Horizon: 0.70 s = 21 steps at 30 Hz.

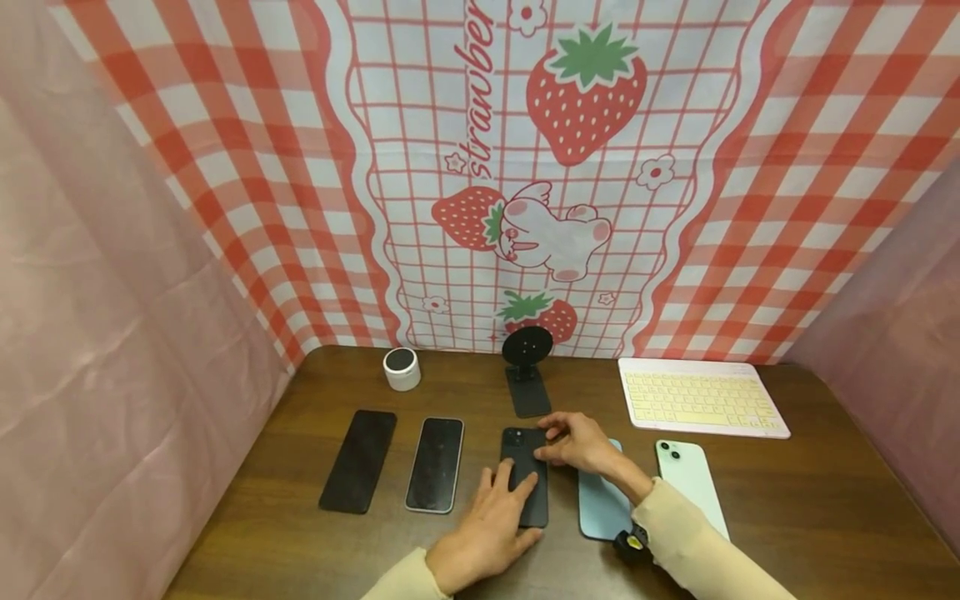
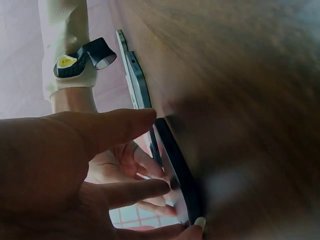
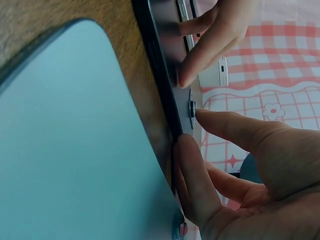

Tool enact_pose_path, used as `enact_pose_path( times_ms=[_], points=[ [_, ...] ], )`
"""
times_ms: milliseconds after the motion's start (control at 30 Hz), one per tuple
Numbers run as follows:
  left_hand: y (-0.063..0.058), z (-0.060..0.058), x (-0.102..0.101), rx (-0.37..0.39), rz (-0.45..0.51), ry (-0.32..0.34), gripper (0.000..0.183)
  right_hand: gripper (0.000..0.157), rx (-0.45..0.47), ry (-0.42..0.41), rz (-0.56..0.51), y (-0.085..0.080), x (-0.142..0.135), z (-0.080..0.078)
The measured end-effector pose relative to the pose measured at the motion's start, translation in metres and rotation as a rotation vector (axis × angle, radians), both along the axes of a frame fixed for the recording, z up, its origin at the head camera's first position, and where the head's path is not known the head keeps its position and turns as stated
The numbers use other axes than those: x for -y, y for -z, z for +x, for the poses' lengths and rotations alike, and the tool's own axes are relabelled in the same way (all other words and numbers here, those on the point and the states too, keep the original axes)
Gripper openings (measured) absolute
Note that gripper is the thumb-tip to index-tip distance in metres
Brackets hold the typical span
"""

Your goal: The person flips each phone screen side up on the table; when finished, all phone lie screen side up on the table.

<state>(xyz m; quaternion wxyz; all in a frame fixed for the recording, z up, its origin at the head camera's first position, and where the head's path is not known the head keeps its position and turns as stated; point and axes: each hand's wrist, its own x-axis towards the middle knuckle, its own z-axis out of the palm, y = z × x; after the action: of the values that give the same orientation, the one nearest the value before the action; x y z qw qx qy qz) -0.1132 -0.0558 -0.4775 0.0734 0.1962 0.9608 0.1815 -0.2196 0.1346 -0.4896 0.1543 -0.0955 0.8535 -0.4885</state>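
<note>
A black smartphone [image 1: 534,500] lies back up on the table, its camera bump at the far end. My left hand [image 1: 486,523] rests over it with fingers spread. In the left wrist view one fingertip touches the phone's back, another lies at its edge, and the thumb [image 2: 125,127] is at the near corner. My right hand [image 1: 581,443] pinches the far right corner. In the right wrist view its thumb [image 3: 225,125] is beside the camera bump [image 3: 192,109] and its fingers are against the edge. A light blue phone [image 1: 602,504] lies partly under the right wrist.
Left of the hands lie a silver-edged phone [image 1: 436,465] and a larger black phone [image 1: 358,461]. A mint green phone [image 1: 693,475] lies to the right, partly behind the sleeve. At the back stand a white round speaker [image 1: 402,371], a black phone stand [image 1: 528,367] and a keyboard [image 1: 701,398].
</note>
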Motion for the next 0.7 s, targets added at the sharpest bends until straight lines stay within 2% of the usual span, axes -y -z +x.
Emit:
enact_pose_path(
  times_ms=[233, 700],
  points=[
    [0.001, -0.002, -0.008, -0.002, -0.023, -0.021, 0.069, 0.048, -0.114, 0.002, 0.142, 0.003, 0.001, -0.003],
    [0.000, -0.004, -0.022, -0.103, -0.059, -0.080, 0.065, 0.048, -0.146, 0.030, 0.203, 0.001, 0.006, 0.001]
  ],
)
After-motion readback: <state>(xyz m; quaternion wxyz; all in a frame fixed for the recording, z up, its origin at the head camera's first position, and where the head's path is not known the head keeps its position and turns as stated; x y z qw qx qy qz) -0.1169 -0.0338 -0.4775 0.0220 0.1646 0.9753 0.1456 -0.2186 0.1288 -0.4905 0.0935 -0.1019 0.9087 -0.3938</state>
